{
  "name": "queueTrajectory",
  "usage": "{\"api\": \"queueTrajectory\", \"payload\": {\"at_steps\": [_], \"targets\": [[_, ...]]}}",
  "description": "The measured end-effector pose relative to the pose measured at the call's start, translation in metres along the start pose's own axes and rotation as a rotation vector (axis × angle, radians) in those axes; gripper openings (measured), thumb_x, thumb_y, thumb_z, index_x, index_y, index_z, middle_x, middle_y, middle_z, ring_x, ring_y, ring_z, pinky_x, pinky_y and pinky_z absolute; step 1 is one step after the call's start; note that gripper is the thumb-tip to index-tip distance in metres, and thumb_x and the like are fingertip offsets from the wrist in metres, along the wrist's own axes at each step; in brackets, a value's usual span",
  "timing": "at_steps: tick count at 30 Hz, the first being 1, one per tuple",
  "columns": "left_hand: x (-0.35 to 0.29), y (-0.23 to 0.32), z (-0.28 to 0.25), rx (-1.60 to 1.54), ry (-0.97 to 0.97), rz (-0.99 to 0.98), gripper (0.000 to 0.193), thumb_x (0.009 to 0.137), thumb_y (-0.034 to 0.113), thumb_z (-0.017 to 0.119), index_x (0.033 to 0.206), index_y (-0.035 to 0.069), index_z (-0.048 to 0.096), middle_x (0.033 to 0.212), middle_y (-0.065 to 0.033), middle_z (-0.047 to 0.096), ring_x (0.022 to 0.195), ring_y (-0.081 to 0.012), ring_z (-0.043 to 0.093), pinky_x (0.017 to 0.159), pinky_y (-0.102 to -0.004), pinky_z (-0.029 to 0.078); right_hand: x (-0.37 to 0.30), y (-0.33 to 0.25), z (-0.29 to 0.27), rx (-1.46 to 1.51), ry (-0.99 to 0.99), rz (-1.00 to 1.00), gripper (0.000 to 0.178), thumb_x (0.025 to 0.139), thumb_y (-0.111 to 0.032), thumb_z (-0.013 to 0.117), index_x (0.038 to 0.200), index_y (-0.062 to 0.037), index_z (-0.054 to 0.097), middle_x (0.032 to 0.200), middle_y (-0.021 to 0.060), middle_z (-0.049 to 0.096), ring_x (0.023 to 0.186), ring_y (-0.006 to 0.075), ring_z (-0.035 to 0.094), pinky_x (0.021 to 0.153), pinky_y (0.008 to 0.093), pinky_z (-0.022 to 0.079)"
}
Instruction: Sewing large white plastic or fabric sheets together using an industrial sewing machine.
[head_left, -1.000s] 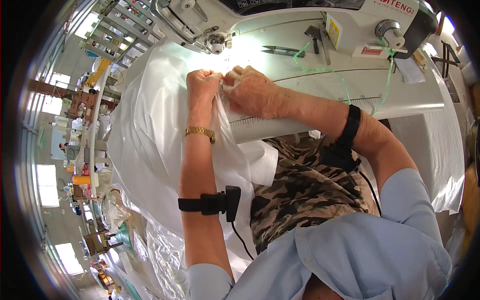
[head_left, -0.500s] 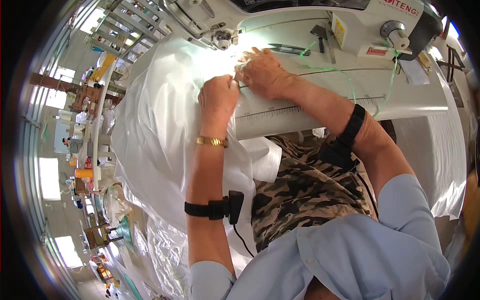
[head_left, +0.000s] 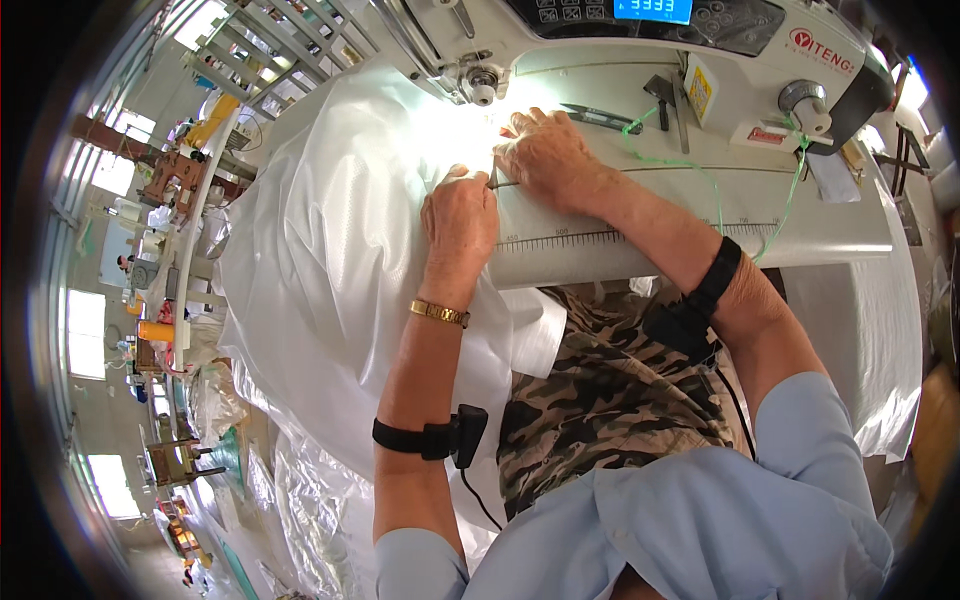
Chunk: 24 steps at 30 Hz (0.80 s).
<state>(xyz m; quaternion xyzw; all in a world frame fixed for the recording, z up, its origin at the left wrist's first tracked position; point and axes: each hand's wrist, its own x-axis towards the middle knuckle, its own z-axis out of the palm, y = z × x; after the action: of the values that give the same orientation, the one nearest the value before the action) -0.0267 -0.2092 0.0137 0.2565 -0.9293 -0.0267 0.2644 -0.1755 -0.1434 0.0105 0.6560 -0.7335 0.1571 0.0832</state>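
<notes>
Glossy white sheet fabric (head_left: 330, 230) drapes over the left part of the sewing machine bed and hangs down beside my lap. My left hand (head_left: 460, 220) lies at its right edge, fingers curled down and closed on the cloth. Just right of it, my right hand (head_left: 550, 160) bends its fingers together at the same edge, close to the sewing machine's needle area. Glare from the lamp washes out the fingertips and the stitching spot. Above the hands is the sewing machine head (head_left: 480, 85).
On the machine bed (head_left: 640, 215), right of my hands, lie thread snips (head_left: 600, 117), a small black-headed tool (head_left: 661, 97) and loose green thread (head_left: 680, 163). A printed ruler (head_left: 580, 238) runs along the front. More white fabric (head_left: 870, 340) hangs at the right.
The view has shifted, so machine and hands appear lower and further right, and the lit display shows. Both hands keep about the same place on the fabric.
</notes>
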Motion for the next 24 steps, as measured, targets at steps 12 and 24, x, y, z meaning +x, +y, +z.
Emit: {"api": "queueTrajectory", "payload": {"at_steps": [12, 24], "targets": [[0.023, -0.003, 0.006, -0.095, -0.068, -0.144, 0.009, 0.08, 0.005, 0.063, 0.083, -0.002, 0.066, 0.086, -0.0212, 0.063, 0.083, -0.0366, 0.062, 0.078, -0.0448, 0.049, -0.001, -0.002, 0.005, 0.035, 0.036, 0.035, 0.04, 0.099, -0.032, 0.042, 0.105, -0.0025, 0.069, 0.123, 0.0198, 0.058, 0.12, 0.036, 0.049, 0.099, 0.0457, 0.036], [0.03, -0.01, 0.01, -0.071, -0.044, -0.131, 0.009, 0.08, 0.007, 0.064, 0.082, -0.002, 0.067, 0.087, -0.0219, 0.064, 0.084, -0.0374, 0.062, 0.078, -0.045, 0.049, -0.001, -0.006, -0.003, 0.1, -0.034, 0.07, 0.039, 0.099, -0.031, 0.04, 0.109, -0.0053, 0.067, 0.124, 0.0183, 0.055, 0.124, 0.0353, 0.046, 0.103, 0.0494, 0.033]]}}
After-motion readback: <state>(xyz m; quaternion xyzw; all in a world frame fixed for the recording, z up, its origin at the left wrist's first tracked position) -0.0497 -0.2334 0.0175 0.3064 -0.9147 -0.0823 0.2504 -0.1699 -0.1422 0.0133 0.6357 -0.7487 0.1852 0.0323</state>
